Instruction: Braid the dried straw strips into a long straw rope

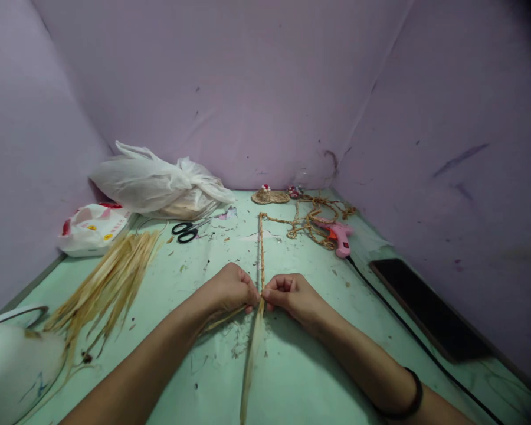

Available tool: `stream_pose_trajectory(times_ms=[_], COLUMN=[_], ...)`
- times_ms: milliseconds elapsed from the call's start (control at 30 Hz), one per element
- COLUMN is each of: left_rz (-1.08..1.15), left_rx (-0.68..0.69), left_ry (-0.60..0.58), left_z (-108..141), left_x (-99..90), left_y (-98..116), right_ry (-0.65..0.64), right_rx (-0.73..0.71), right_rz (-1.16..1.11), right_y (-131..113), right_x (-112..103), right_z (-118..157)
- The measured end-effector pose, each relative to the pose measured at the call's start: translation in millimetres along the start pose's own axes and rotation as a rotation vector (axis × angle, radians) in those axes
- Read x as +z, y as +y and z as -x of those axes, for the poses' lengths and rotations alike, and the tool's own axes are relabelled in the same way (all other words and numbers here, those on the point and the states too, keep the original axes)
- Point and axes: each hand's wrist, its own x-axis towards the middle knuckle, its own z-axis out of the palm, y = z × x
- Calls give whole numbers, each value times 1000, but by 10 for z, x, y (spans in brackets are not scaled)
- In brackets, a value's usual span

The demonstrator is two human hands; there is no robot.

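A thin braid (261, 248) of dry straw-like fibre runs straight away from me down the middle of the green table. My left hand (235, 289) is closed on a fibre strand at the braid's near end, and that strand trails back under my wrist. Close against it, my right hand (287, 295) pinches the same end between thumb and fingers. A pale loose strand (250, 366) hangs from the pinch toward the table's near edge. From its far end the braid continues right into a tangled coil (319, 215).
On the left lie loose dry fibres (108, 277), black-handled scissors (186, 232), a white bag (159, 183), a small packet (98, 227) and a white container (17, 372). Rightward are a pink glue gun (343, 239) with its cord and a dark phone (429, 307). Small woven pieces (269, 196) sit at the back.
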Motion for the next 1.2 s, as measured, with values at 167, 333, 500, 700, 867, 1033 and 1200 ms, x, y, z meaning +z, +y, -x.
stream_pose_trajectory(times_ms=[167, 333, 500, 700, 867, 1033, 1200], left_rz=[60, -17, -447, -568, -466, 183, 561], left_rx=[0, -59, 54, 185, 123, -114, -201], left_ry=[6, -38, 221, 392, 216, 108, -212], left_z=[12, 13, 167, 333, 255, 111, 4], left_x=[-8, -11, 158, 506, 273, 56, 151], left_y=[3, 20, 63, 25, 96, 139, 15], right_ry=[-60, -62, -29, 15, -49, -131, -191], right_rx=[-16, -7, 21, 51, 45, -3, -45], right_rz=[-60, -58, -63, -68, -104, -82, -171], right_y=[7, -23, -32, -6, -22, -25, 59], right_x=[-35, -27, -23, -36, -63, -112, -127], right_z=[2, 8, 9, 24, 26, 13, -40])
